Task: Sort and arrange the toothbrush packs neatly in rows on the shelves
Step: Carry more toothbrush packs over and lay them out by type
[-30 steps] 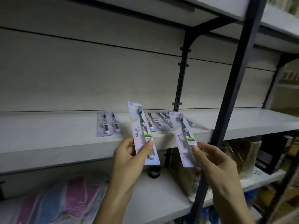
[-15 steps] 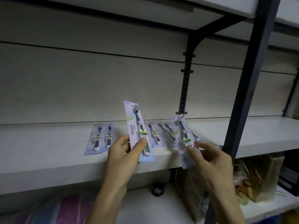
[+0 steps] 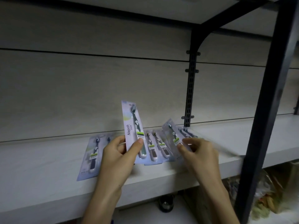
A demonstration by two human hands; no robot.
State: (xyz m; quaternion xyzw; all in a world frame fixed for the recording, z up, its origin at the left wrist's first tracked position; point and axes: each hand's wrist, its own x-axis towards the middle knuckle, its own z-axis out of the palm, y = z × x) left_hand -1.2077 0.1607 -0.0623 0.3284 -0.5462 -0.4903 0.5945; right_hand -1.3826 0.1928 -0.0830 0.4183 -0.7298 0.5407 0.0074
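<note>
- Your left hand (image 3: 119,156), at centre frame, grips a single toothbrush pack (image 3: 133,126) marked "Niepoth", thumb pressed on its front near the green label, fingers curled behind it.
- That pack stands nearly upright, tilted slightly to the left, above the front part of the white shelf (image 3: 161,178).
- Your right hand (image 3: 199,153), just right of centre, pinches a second pack (image 3: 172,135) between thumb and fingertips; this pack is motion-blurred and leans back toward the rear of the shelf.
- To the left of your left hand, a double pack (image 3: 93,156) lies flat on the shelf, its right edge hidden behind your fingers.
- Between your two hands, more packs (image 3: 157,147) lie flat and overlapping on the shelf, brush heads pointing toward the back wall.
- Behind your right hand, further packs (image 3: 186,132) lie on the shelf, too blurred to count.
- A dark metal upright (image 3: 267,110) crosses the right of the frame, and a slotted black bracket rail (image 3: 191,94) runs up the back wall at centre right.
- In the lower right, under the shelf, sits a crinkled clear bag (image 3: 265,196) of goods.
</note>
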